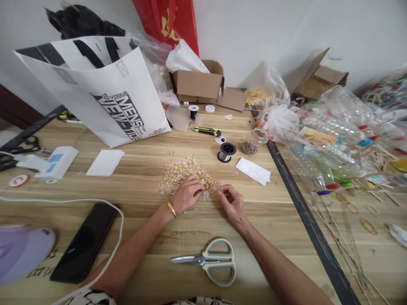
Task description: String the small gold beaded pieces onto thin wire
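A pile of small gold and silver beads or charms [179, 171] lies mid-table. My left hand [187, 195], with a gold bracelet [171, 209] at the wrist, rests at the pile's near right side; its fingers are pinched together among the pieces, and what they hold is too small to tell. Just right of the pile, my right hand [232, 204] has its thumb and fingers closed together. Anything between them cannot be made out. Nearer me lie a thin gold chain [186, 232] and scissors [206, 260] with pale handles, their blades pointing left.
Behind the pile stand a wire spool [226, 152], a jar of beads [254, 142], a utility knife [206, 131] and white paper [253, 171]. A large white bag [104, 93] and a black phone [85, 242] with a white cable are left. Plastic bottles [333, 140] crowd the right.
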Demonstrator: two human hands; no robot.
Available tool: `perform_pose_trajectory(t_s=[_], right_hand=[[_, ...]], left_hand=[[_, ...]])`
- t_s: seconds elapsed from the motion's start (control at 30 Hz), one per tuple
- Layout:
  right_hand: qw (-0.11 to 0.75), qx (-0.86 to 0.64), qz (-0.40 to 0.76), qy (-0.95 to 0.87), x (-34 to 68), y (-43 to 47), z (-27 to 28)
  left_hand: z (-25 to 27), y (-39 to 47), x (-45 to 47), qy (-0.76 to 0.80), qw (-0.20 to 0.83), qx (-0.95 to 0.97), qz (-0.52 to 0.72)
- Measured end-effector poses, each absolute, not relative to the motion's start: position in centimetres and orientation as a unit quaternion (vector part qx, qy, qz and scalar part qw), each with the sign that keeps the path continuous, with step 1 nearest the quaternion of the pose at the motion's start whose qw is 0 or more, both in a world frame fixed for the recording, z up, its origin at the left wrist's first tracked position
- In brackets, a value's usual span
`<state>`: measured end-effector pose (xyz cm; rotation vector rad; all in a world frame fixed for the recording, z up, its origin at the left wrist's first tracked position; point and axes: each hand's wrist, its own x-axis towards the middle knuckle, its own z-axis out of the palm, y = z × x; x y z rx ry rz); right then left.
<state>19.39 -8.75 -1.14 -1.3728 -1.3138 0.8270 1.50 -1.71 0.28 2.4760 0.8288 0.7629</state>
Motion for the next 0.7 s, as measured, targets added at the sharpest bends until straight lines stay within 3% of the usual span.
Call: perform_pose_trajectory(t_s=[0.47, 0.7], right_hand=[[0.505, -0.562, 0.343, -0.558, 19.3, -8.8, -0.9], [0.479, -0.529, 0.274, -0.645, 19.1, -9.1, -1.3]], left_hand=[[1.0, -1.8, 1.1, 0.31, 0.219, 0.877, 0.295], [3.5, -2.1, 0.3, 0.323, 0.253, 0.907, 0.097]])
